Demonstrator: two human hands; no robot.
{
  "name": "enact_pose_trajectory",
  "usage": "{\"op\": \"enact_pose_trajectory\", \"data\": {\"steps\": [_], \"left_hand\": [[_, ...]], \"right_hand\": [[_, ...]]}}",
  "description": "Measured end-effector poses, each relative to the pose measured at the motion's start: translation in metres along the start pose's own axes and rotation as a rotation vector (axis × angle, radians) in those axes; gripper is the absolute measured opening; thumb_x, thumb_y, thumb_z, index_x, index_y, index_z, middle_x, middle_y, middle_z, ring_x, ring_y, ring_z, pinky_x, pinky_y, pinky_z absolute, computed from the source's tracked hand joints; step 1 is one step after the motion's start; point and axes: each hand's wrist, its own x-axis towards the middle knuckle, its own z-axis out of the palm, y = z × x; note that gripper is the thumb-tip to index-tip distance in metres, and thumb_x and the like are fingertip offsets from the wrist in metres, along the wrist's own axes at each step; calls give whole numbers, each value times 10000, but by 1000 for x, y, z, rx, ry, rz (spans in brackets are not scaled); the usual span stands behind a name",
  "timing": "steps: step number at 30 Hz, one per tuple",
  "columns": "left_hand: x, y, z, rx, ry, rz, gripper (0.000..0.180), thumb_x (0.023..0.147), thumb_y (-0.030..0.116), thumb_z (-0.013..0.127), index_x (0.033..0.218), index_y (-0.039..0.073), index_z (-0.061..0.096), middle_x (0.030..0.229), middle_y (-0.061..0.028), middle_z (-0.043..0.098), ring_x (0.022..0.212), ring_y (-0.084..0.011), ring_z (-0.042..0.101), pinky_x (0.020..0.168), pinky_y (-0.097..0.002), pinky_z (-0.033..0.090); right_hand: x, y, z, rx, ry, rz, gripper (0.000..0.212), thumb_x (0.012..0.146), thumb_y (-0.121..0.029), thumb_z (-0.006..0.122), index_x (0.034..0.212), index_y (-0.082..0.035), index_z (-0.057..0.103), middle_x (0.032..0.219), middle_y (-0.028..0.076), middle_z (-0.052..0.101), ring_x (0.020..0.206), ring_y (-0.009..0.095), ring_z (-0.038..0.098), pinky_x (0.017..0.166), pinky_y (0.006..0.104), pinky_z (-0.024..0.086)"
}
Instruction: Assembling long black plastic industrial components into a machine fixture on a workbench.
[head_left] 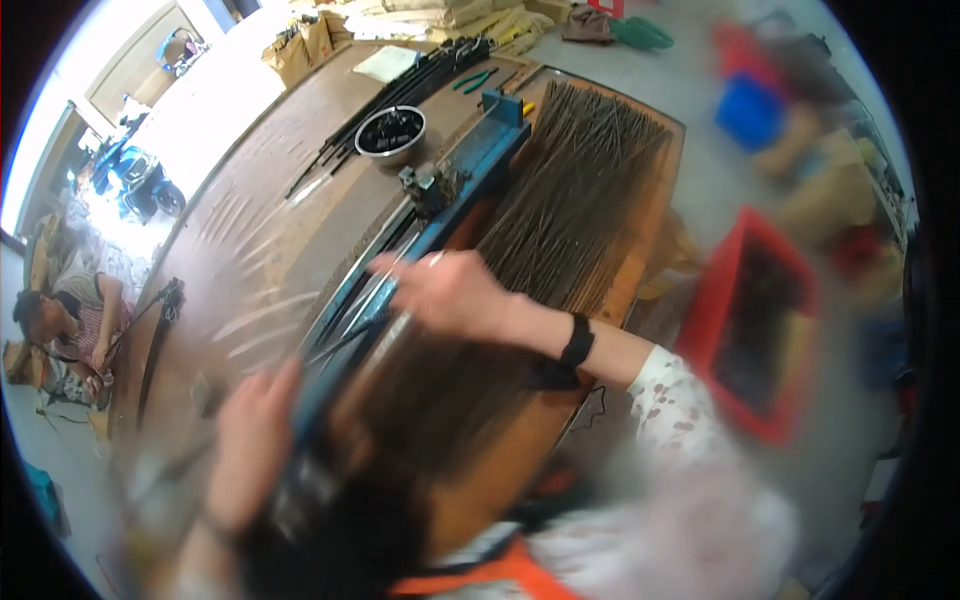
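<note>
Sleeve: nearest the lens is a blurry white floral sleeve (680, 400) with an orange strap (500, 570) below it, both pretty smeared.
Left hand: left hand (250, 450) sits low near the surface's near edge, resting on the near end of the blue rail (480, 165). Too blurred, so I can't tell if its fingers are spread or gripping.
Right hand: right hand (450, 295) is out over the middle of the surface, black wristband (577, 342) on the wrist. Fingers look curled together on some thin metal rods (375, 300) right beside the rail, but blur makes the grip unclear.
Rod pile: a big fanned bundle of dark thin sticks (575, 195) lies along the right edge of the surface (290, 180), just beyond the right hand.
Far end: metal bowl (390, 132) of dark bits, and long black rods (400, 95) toward the far edge.
Off the surface: red crate (750, 330) on the floor to the right; another person (70, 325) sits at far left.
</note>
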Motion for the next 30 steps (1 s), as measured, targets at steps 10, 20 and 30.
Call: {"op": "enact_pose_trajectory", "data": {"steps": [10,20,30], "left_hand": [[-42,-10,-15,157,110,4,396,785,-39,580,1147,81,688,749,-142,564,717,-320,579,620,-431,463],[-97,-42,-15,71,184,-48,282,867,-10,576,1133,57,642,815,-157,568,759,-349,579,650,-445,461],[-187,-98,-70,214,574,-337,184,930,48,630,1098,-27,641,936,-232,662,816,-407,634,698,-412,496]], "right_hand": [[2,-71,20,428,197,-131,341,838,-180,747,1168,-108,698,739,83,620,675,273,614,605,385,512],[31,-95,36,355,259,-405,517,846,-179,735,1326,-50,591,698,52,597,594,215,589,541,349,478],[73,-128,86,760,-366,67,175,997,-172,604,1071,-22,657,769,19,651,681,85,587,630,246,482]]}}
